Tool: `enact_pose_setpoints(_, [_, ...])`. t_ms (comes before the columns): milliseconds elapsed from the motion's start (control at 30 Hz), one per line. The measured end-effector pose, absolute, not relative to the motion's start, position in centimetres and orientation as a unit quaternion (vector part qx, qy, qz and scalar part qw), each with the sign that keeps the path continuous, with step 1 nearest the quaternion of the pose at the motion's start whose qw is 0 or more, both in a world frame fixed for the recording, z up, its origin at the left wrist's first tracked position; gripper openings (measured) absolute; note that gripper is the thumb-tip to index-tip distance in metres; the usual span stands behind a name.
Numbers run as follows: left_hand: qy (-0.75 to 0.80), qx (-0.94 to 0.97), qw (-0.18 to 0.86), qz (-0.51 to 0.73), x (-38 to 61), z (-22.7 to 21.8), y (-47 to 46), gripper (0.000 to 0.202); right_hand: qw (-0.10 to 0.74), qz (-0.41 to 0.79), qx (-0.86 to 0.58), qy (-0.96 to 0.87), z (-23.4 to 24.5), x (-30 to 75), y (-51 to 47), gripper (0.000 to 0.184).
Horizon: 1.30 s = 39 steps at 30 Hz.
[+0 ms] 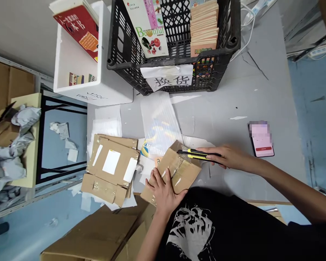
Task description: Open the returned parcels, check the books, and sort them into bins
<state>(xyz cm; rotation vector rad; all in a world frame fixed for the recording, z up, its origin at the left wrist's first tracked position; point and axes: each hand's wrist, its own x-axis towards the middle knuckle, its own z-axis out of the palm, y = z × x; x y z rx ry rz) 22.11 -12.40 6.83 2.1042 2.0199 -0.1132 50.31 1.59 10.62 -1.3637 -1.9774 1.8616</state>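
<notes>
A taped brown cardboard box (pixel 188 173) lies at a slant at the front of the grey table. My left hand (pixel 165 192) rests on its top with the fingers spread, pressing on the near left part. In my right hand (pixel 224 156) is a black and yellow utility knife (pixel 199 154), its blade end at the box's far right edge, by the tape. Whether the blade cuts into the box cannot be made out. Left of the box sits a pile of flattened cardboard (pixel 116 156) with white labels. Clear plastic wrapping (pixel 161 123) lies just beyond the box.
A black plastic crate (pixel 176 61) of books and a white foam box (pixel 76 69) with books stand at the back. A phone (pixel 262 139) lies to the right. Large cardboard boxes (pixel 92 232) stand below the front edge; a shelf (pixel 29 145) holds crumpled paper at left.
</notes>
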Motion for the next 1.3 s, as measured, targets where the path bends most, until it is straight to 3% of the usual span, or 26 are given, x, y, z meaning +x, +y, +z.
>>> enact_pose_setpoints(567, [0.669,0.739,0.063,-0.048,23.0,6.7,-12.1,0.106,-0.028,0.595,-0.410,-0.691,11.3,51.1,2.3,0.047])
enact_pose_setpoints(1300, [0.675,0.733,0.069,-0.054,23.3,6.8,-12.0,0.105,-0.014,0.511,-0.429,-0.745,12.5,53.4,-0.8,0.042])
